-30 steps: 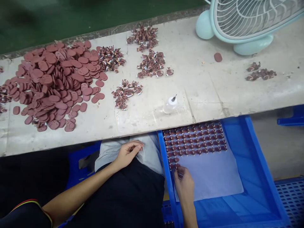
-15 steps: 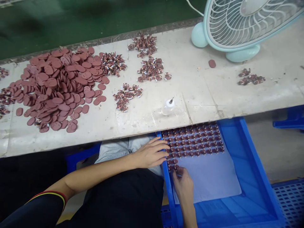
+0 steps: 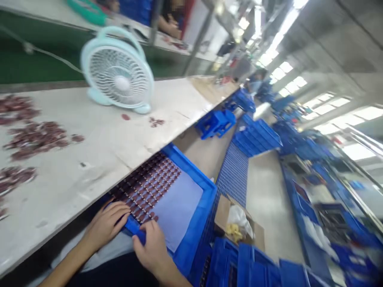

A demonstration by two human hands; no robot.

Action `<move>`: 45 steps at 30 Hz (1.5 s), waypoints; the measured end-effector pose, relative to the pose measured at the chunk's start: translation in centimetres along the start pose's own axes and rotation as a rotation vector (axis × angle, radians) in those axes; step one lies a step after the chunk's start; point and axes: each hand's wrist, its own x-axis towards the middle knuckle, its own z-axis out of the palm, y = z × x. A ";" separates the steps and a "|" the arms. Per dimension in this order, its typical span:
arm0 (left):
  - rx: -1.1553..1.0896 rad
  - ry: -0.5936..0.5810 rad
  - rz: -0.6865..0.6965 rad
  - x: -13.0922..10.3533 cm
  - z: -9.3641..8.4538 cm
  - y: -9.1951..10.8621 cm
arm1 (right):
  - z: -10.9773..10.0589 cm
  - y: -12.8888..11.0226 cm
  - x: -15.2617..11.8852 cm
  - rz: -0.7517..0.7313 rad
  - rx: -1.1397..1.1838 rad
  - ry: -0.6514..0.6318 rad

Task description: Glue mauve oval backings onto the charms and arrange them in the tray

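A blue plastic crate [image 3: 206,199] sits partly under the table edge, lined with a pale sheet [image 3: 182,203]. Rows of small dark reddish-brown pieces [image 3: 146,191] cover part of the sheet. Across the crate's near rim lies my left hand [image 3: 109,219], its fingers stretched out and apart, with nothing visible in it. My right hand [image 3: 154,247] grips the same rim a little further along, thumb outside and fingers inside, next to the end of the rows. Motion blur hides the fine detail of the pieces.
A light blue fan [image 3: 119,75] stands on the long white table [image 3: 98,163]. Brown pieces [image 3: 40,137] lie heaped at left. Beyond the crate are an open carton [image 3: 221,215], blue bins [image 3: 254,263], a blue stool [image 3: 217,121] and stacked crates [image 3: 254,135]. People sit across the table.
The view has swung right and up, bringing the aisle into sight. My right hand has left the last row of pieces and now holds the crate's rim. My left hand stays at the rim.
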 end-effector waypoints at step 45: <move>0.033 -0.040 0.042 2.3 -4.2 1.4 | 4.7 -2.5 0.4 0.247 0.014 0.088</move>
